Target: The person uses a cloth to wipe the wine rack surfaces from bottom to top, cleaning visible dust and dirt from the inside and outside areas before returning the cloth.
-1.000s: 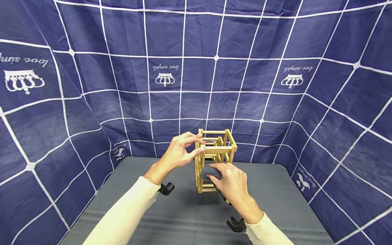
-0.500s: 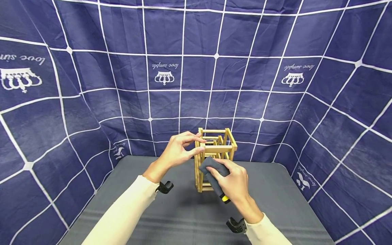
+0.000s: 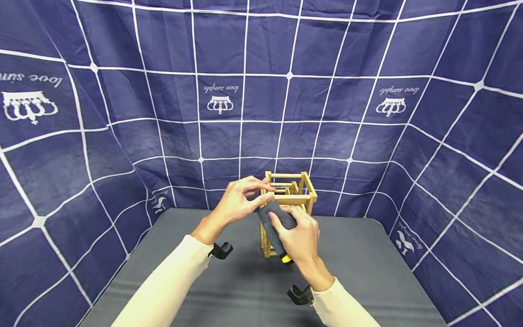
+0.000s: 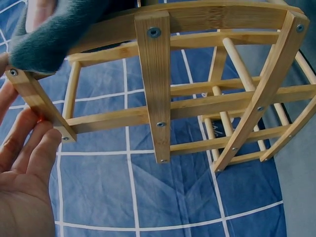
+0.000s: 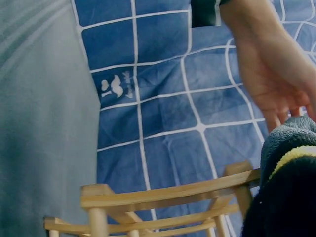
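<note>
A slatted wooden rack (image 3: pixel 292 198) stands on the grey surface, its open frame built of flat strips and round dowels. At its upper left corner my left hand (image 3: pixel 237 202) pinches the frame between thumb and fingers; in the left wrist view the fingers (image 4: pixel 37 148) lie against the end strip. My right hand (image 3: pixel 300 234) grips a folded dark grey cloth (image 3: pixel 267 227) with a yellow and black end. The cloth (image 4: pixel 54 47) is wrapped over the rack's edge near the left hand. In the right wrist view the cloth (image 5: pixel 286 136) hides the right hand's fingers.
A grey cloth-covered surface (image 3: pixel 229 290) lies under the rack. Blue fabric with white grid lines (image 3: pixel 261 100) hangs behind and along both sides, close behind the rack. A black wrist mount (image 3: pixel 222 250) sits on the left wrist, another mount (image 3: pixel 300 295) on the right.
My right hand has drawn the cloth up from the rack's lower front, then left to the upper left post near the left thumb. The left hand and rack stay in place.
</note>
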The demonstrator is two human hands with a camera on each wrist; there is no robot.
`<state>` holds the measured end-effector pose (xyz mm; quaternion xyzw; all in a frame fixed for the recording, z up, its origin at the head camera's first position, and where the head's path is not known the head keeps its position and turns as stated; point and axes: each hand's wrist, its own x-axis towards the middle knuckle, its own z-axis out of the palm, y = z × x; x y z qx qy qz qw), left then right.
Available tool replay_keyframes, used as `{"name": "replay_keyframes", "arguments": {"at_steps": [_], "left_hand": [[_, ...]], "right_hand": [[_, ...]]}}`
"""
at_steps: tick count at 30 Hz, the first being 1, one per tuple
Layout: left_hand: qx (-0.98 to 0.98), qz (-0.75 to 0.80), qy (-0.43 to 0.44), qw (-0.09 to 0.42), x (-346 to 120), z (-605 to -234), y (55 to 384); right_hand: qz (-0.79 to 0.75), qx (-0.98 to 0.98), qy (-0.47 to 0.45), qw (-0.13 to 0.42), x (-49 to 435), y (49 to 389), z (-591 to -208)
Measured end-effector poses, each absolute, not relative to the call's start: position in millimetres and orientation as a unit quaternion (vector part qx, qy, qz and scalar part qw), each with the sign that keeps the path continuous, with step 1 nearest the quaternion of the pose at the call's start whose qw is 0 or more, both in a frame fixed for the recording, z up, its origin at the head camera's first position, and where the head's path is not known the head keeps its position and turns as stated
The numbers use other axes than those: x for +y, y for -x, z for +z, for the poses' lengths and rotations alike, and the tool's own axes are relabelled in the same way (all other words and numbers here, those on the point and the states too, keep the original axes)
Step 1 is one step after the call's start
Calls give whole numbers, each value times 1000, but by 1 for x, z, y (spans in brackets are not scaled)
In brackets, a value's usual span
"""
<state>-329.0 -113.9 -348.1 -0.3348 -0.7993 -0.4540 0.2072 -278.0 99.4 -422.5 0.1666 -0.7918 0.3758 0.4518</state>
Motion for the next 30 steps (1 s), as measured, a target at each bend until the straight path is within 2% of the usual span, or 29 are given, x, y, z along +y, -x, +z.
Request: {"name": "replay_keyframes", "arguments": {"at_steps": [12, 18, 25, 30], "left_hand": [[-797, -453, 342, 204, -111, -345, 326], [-801, -448, 338, 209, -112, -347, 328], [-805, -436, 339, 214, -113, -343, 326], [-806, -439, 339, 207, -114, -342, 327]], "right_hand": [[314, -829, -167, 432, 103, 268, -441], [338, -818, -169, 433, 99, 273, -434], [374, -778, -177, 473, 95, 278, -412], [376, -778, -177, 471, 96, 277, -406]]}}
